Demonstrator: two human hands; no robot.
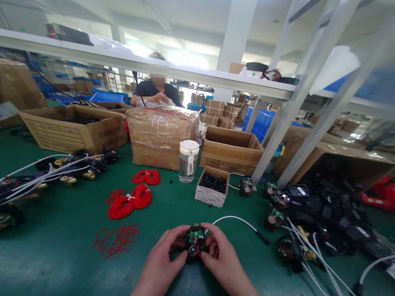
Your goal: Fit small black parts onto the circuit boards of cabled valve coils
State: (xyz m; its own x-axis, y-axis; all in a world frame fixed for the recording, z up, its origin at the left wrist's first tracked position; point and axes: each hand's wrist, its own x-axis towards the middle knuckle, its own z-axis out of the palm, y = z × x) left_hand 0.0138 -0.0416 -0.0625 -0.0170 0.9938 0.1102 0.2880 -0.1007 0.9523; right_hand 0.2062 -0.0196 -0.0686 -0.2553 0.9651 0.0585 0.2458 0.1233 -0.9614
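Both hands grip a small black housing (195, 245) with a green circuit board and a round silvery part, close to the front of the bench. My left hand (165, 255) has its fingers and thumb closed on the left side. On the opposite side my right hand (223, 258) pinches the same housing. A white cable (235, 218) with a black plug runs from it to the right. Left of the hands lie a loose tangle of thin red wire (118, 240) and tied red wire bundles (132, 202).
A small box of black parts (211, 196) and a lidded water jug (187, 163) stand ahead. Brass-fitted assemblies with white cables (45, 171) lie left. Black housings (334, 214) pile up right. Cartons (162, 138) and a shelf post (289, 111) stand behind; a person (159, 93) sits beyond.
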